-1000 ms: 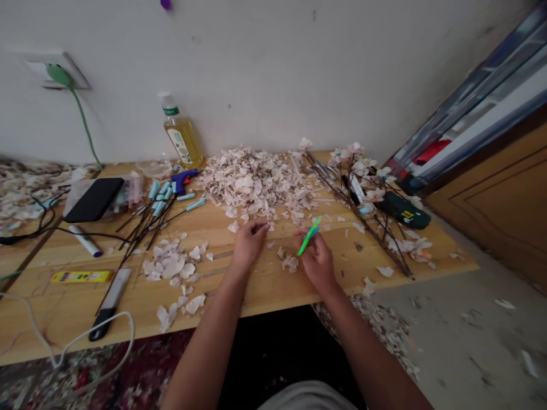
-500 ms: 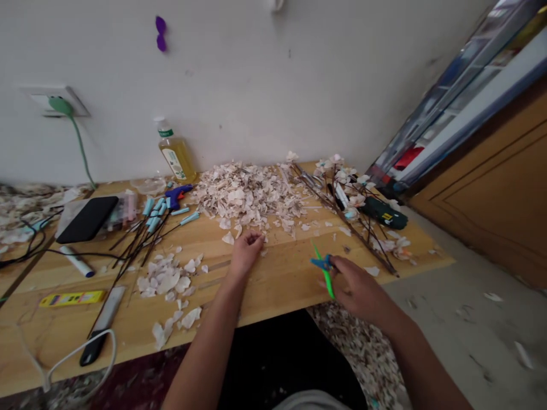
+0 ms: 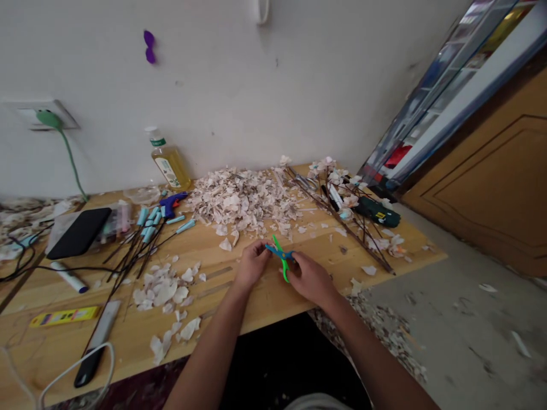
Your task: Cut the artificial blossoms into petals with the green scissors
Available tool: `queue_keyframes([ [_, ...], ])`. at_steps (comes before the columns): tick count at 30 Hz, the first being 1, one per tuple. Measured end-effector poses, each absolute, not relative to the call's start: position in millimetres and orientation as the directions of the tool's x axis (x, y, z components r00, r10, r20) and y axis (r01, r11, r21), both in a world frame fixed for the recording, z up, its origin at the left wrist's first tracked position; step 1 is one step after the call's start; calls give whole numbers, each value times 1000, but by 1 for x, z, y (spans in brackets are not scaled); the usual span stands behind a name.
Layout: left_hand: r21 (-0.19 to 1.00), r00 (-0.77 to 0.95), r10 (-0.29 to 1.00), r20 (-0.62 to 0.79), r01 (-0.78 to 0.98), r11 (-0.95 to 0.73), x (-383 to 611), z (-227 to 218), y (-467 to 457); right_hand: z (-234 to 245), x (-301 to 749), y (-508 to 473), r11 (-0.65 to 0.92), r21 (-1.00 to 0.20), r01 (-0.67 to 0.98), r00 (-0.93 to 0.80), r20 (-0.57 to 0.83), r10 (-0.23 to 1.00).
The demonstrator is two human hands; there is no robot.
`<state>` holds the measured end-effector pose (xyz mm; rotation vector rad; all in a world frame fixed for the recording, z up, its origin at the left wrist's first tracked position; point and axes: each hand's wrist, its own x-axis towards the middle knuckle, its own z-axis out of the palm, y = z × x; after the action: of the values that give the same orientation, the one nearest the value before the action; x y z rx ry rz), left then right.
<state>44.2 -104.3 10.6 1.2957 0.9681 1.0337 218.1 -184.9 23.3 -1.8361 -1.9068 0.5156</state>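
Observation:
My right hand (image 3: 311,277) grips blue-and-green scissors (image 3: 282,255), whose blades are spread and point toward my left hand. My left hand (image 3: 253,262) has its fingers pinched together close to the blade tips; what they hold is too small to make out. Behind both hands lies a big heap of pale, petal-like flakes (image 3: 241,199). A smaller pile of larger pale petals (image 3: 164,287) rests to the left of my left forearm.
Branches with pale blossoms (image 3: 348,228) and a dark green tool (image 3: 378,212) lie on the right. Leftward are a purple glue gun (image 3: 172,203), a bottle of yellow liquid (image 3: 170,165), dark sticks (image 3: 139,247), a black phone (image 3: 80,232), a long-bladed knife (image 3: 98,341) and cables.
My right hand has brought the scissors leftward and up to my left hand, and their blades are now spread. The camera view has shifted slightly.

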Motion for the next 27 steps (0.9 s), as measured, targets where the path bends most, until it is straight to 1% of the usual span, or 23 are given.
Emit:
queue_keyframes([
  [5, 993, 282, 959, 36, 101, -67, 42, 12, -105, 19, 218, -183, 39, -555, 831, -15, 48, 999],
  [7, 985, 281, 958, 48, 145, -92, 42, 13, -106, 19, 218, -183, 24, -521, 853, -4, 38, 999],
  [11, 986, 298, 954, 33, 148, -80, 43, 15, -107, 23, 228, -184, 12, -402, 916, 8, 49, 999],
  [12, 986, 296, 955, 24, 149, -71, 43, 14, -108, 24, 232, -185, 0, -388, 922, 24, 56, 998],
  [14, 987, 278, 960, 3, 155, -48, 44, 13, -107, 26, 239, -187, -46, -408, 912, 74, 54, 996],
  [16, 988, 262, 965, -14, 149, -26, 45, 11, -106, 27, 242, -190, -77, -464, 882, 105, 36, 994],
  [18, 992, 262, 965, -27, 123, -6, 44, 8, -106, 25, 242, -193, -51, -501, 864, 74, 27, 997],
  [21, 996, 276, 960, -36, 93, 11, 43, 6, -105, 23, 237, -197, 4, -506, 862, 10, 26, 1000],
  [27, 989, 324, 945, -32, 149, -18, 43, 7, -107, 32, 234, -197, -5, -477, 879, -13, -34, 999],
])
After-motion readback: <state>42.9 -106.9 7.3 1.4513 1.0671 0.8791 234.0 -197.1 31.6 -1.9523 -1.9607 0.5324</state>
